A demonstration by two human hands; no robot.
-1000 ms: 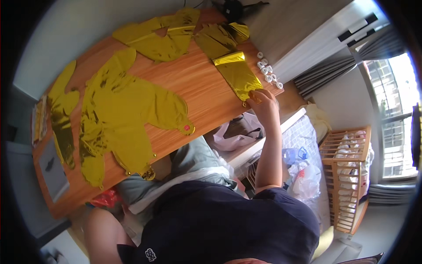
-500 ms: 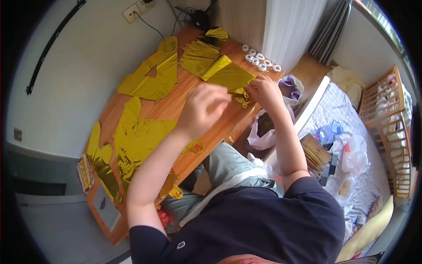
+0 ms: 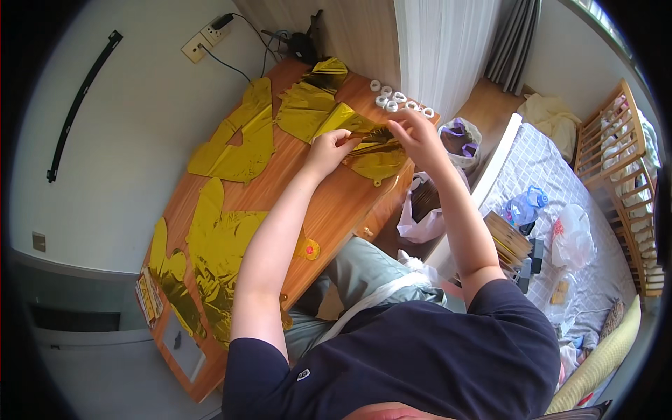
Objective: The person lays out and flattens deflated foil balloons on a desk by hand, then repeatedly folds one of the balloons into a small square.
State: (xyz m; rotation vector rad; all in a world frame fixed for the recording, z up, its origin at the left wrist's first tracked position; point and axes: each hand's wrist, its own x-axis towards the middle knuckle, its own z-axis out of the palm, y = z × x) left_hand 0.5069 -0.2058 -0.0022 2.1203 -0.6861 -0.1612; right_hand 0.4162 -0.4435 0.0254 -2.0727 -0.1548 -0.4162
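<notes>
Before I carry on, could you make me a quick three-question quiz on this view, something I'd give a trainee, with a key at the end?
1. True or false: a flat gold foil balloon lies at both the left hand and the right hand.

2. Which hand is nearer the small white rolls?
A) the left
B) the right

3. Fill in the colour: the plastic jug on the checked sheet is ____.

Key:
1. True.
2. B.
3. Blue.
</notes>
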